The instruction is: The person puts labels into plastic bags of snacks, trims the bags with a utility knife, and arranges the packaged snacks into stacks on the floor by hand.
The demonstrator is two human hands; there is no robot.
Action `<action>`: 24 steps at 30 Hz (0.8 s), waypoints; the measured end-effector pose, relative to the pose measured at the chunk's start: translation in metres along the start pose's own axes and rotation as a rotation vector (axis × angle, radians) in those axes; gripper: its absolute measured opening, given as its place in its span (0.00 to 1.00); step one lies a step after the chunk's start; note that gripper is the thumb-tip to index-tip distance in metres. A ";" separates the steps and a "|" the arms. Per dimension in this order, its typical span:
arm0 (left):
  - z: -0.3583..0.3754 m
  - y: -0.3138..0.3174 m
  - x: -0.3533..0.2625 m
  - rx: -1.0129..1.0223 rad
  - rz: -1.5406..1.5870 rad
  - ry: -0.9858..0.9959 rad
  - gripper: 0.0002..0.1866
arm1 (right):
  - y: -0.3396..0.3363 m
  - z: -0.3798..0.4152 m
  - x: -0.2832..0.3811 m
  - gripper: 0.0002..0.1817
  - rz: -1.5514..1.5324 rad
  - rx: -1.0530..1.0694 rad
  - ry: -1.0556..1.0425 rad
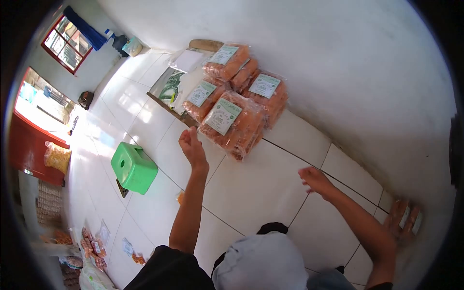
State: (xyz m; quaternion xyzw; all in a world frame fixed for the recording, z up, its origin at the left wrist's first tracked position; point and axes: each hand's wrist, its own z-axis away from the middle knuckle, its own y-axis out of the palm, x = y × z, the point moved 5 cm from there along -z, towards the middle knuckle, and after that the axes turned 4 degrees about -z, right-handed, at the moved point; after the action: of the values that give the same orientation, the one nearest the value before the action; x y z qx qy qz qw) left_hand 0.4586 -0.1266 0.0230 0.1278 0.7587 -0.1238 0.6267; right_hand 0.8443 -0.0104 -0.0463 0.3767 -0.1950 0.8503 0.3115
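Note:
My left hand (193, 149) is raised over the tiles just below the packs, its fingers partly curled, and whether it grips anything is unclear. Nearest to it is a large clear pack of orange-brown food (234, 123) with a pale green label. Behind that pack, more labelled packs (265, 92) are piled against the wall. My right hand (313, 180) is out to the right above the floor, apart from the packs, with its fingers bent and slightly spread and nothing visible in them.
A green plastic stool (134, 167) stands on the white tiles at the left. Beside the pile lies a low board (166, 107) with plastic bags. Two packs (405, 218) rest by the wall at the right. Small packets (94, 246) lie at the lower left.

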 end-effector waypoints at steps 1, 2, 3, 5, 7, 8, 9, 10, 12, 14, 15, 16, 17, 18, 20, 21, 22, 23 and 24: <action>-0.009 -0.004 0.011 -0.030 0.068 -0.245 0.29 | 0.017 -0.020 0.015 0.35 -0.044 -0.006 -0.038; -0.014 -0.005 0.024 -0.056 0.135 -0.488 0.35 | 0.036 -0.036 0.035 0.38 -0.087 -0.022 -0.049; -0.022 0.000 0.044 0.026 0.210 -0.536 0.45 | 0.054 -0.048 0.054 0.40 -0.135 -0.040 -0.056; -0.029 0.009 0.062 0.137 0.309 -0.633 0.47 | 0.089 -0.068 0.092 0.44 -0.238 -0.053 -0.104; -0.022 0.029 0.060 0.267 0.352 -0.711 0.46 | 0.113 -0.087 0.120 0.53 -0.358 -0.174 -0.178; -0.020 0.032 0.069 0.284 0.354 -0.722 0.46 | 0.121 -0.101 0.129 0.57 -0.370 -0.186 -0.255; -0.020 0.038 0.079 0.380 0.369 -0.651 0.43 | 0.126 -0.116 0.136 0.61 -0.381 -0.205 -0.330; -0.020 0.046 0.085 0.488 0.387 -0.582 0.40 | 0.132 -0.132 0.142 0.62 -0.420 -0.214 -0.370; -0.017 0.049 0.076 0.569 0.392 -0.470 0.33 | 0.132 -0.141 0.151 0.64 -0.473 -0.245 -0.384; -0.015 0.049 0.072 0.563 0.363 -0.463 0.33 | 0.132 -0.154 0.151 0.62 -0.461 -0.380 -0.384; -0.011 0.051 0.066 0.555 0.367 -0.493 0.32 | 0.130 -0.150 0.154 0.61 -0.504 -0.390 -0.406; -0.007 0.052 0.060 0.546 0.372 -0.524 0.31 | 0.128 -0.146 0.157 0.61 -0.547 -0.400 -0.429; -0.003 0.053 0.054 0.537 0.376 -0.555 0.29 | 0.129 -0.154 0.155 0.62 -0.561 -0.402 -0.447; -0.002 0.047 0.057 0.547 0.337 -0.578 0.30 | 0.126 -0.147 0.154 0.62 -0.503 -0.421 -0.410; 0.000 0.044 0.061 0.504 0.375 -0.614 0.29 | 0.124 -0.140 0.152 0.62 -0.457 -0.479 -0.367; 0.009 0.051 0.040 0.563 0.432 -0.486 0.28 | 0.126 -0.143 0.152 0.63 -0.507 -0.436 -0.421; 0.006 0.048 0.042 0.597 0.433 -0.479 0.29 | 0.123 -0.141 0.150 0.65 -0.553 -0.389 -0.479; 0.019 0.046 0.023 0.554 0.414 -0.484 0.30 | 0.117 -0.135 0.146 0.65 -0.563 -0.424 -0.474; 0.016 0.037 0.030 0.591 0.440 -0.491 0.30 | 0.114 -0.126 0.149 0.64 -0.492 -0.387 -0.495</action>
State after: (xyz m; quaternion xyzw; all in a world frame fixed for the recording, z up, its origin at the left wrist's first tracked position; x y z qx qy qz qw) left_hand 0.4808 -0.0964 -0.0107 0.4267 0.4742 -0.2255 0.7364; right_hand 0.6239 0.0346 -0.0250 0.5400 -0.3249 0.5813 0.5147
